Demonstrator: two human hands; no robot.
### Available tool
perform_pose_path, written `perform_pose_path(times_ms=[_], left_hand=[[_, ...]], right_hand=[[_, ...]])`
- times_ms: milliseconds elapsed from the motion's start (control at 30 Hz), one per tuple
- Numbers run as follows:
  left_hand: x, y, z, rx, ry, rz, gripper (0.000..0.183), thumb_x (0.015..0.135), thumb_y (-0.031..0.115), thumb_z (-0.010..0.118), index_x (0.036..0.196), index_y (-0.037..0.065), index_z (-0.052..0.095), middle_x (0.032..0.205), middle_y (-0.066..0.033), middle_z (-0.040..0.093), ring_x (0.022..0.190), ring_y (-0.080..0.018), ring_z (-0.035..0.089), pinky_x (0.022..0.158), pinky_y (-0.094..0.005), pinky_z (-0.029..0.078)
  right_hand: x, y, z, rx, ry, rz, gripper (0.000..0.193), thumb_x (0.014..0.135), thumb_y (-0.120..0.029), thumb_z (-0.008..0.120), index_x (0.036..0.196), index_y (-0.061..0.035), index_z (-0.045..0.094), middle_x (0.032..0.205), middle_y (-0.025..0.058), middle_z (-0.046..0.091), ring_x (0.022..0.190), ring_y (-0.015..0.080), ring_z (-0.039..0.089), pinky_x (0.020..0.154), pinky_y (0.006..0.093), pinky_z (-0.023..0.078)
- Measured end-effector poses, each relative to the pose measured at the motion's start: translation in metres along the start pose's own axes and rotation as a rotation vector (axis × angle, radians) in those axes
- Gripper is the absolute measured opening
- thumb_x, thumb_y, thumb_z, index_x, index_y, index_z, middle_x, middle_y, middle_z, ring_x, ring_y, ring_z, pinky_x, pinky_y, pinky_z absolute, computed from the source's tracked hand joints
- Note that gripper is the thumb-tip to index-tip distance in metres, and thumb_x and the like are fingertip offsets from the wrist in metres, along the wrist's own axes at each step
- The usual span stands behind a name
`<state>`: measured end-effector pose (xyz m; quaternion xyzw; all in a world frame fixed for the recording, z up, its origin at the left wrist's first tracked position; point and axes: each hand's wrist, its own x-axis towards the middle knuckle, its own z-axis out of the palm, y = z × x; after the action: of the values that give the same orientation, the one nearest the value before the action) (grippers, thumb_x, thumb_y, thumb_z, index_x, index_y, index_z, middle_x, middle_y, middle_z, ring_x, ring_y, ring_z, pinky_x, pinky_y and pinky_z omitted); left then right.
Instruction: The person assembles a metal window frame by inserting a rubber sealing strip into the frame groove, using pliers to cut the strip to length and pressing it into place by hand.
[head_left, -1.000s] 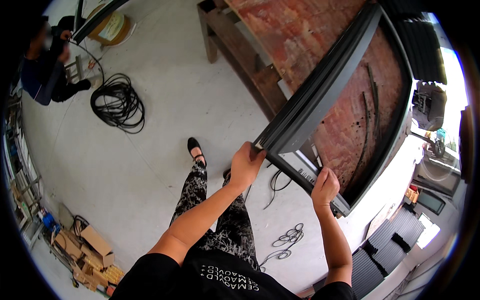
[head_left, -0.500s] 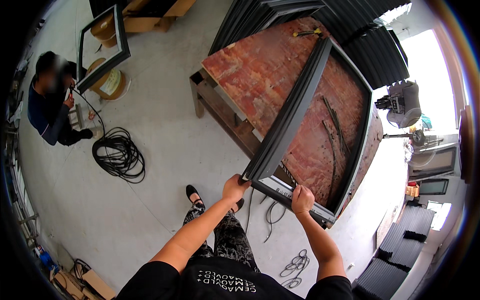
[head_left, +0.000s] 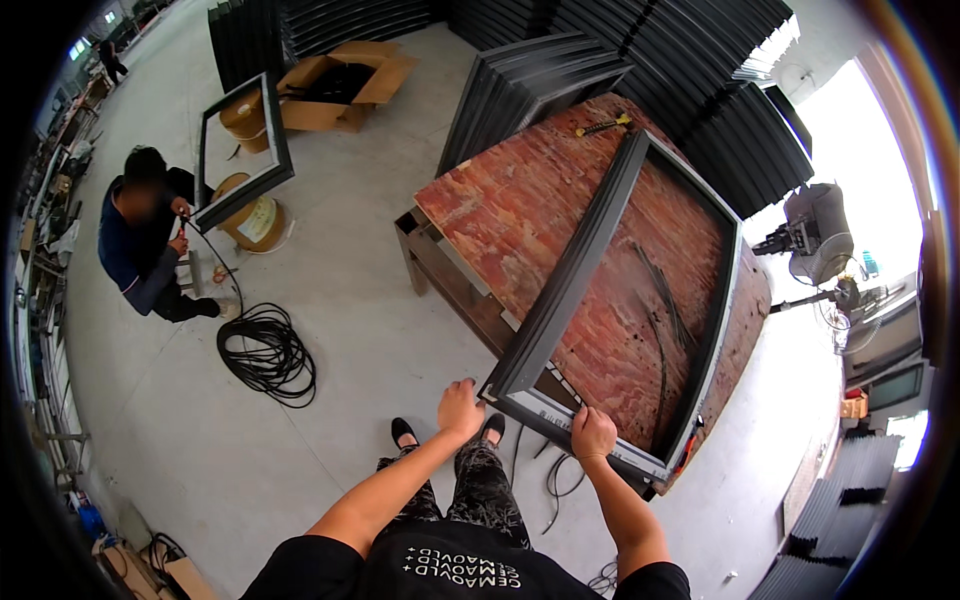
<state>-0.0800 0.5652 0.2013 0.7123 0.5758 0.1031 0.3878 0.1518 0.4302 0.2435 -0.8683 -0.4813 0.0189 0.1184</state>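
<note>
A large dark grey window frame (head_left: 570, 285) lies tilted over the red-brown worktable (head_left: 480, 220), its near end overhanging the table's edge. My left hand (head_left: 461, 408) is closed at the frame's near left corner, fingertips on its outer edge. My right hand (head_left: 594, 432) wraps round the near bar, fingers over its inner side. Inside the frame, thin black rubber strips (head_left: 662, 300) lie on the tabletop. Beside the near right corner shows a tool with an orange handle (head_left: 687, 450). The undersides of both hands are hidden.
A yellow-and-black tool (head_left: 603, 126) lies at the table's far corner. Stacked dark frames (head_left: 510, 95) stand behind, and a fan (head_left: 815, 235) to the right. At left, a co-worker (head_left: 145, 235) handles another frame (head_left: 283, 160) near coiled black hose (head_left: 268, 355).
The whole view has shifted, so the scene sits lower in the picture. My left hand has slid slightly outward at the corner; my right keeps its hold. The orange handle now shows.
</note>
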Motion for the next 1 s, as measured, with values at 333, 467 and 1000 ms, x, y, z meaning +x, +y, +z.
perform_pose_path(times_ms=[333, 467, 1000], left_hand=[[0.017, 0.148, -0.008, 0.128, 0.275, 0.493, 0.038, 0.076, 0.014, 0.069, 0.109, 0.003, 0.055, 0.108, -0.012, 0.058, 0.102, -0.0324, 0.056, 0.084, -0.0434, 0.048], [0.013, 0.163, 0.029, 0.266, 0.063, 0.635, 0.019, 0.076, 0.019, 0.064, 0.09, 0.006, 0.061, 0.095, -0.0077, 0.062, 0.096, -0.0281, 0.06, 0.084, -0.0415, 0.048], [-0.018, 0.139, 0.103, 0.461, -0.09, 0.657, 0.044, 0.089, 0.049, 0.055, 0.075, 0.009, 0.069, 0.073, -0.0057, 0.065, 0.079, -0.0237, 0.062, 0.075, -0.0381, 0.042]], right_hand=[[0.004, 0.011, -0.007, 0.058, 0.011, -0.065, 0.032, 0.09, -0.025, 0.053, 0.063, -0.008, 0.059, 0.066, 0.0127, 0.062, 0.064, 0.0335, 0.061, 0.06, 0.0455, 0.05], [0.007, 0.01, -0.007, 0.093, -0.08, -0.031, 0.033, 0.091, -0.029, 0.052, 0.07, -0.0063, 0.064, 0.071, 0.0155, 0.065, 0.07, 0.0363, 0.064, 0.063, 0.049, 0.05], [-0.03, 0.178, -0.067, 0.046, -0.439, -0.041, 0.049, 0.099, -0.034, 0.043, 0.083, 0.0035, 0.07, 0.078, 0.027, 0.065, 0.074, 0.0444, 0.063, 0.068, 0.0514, 0.049]])
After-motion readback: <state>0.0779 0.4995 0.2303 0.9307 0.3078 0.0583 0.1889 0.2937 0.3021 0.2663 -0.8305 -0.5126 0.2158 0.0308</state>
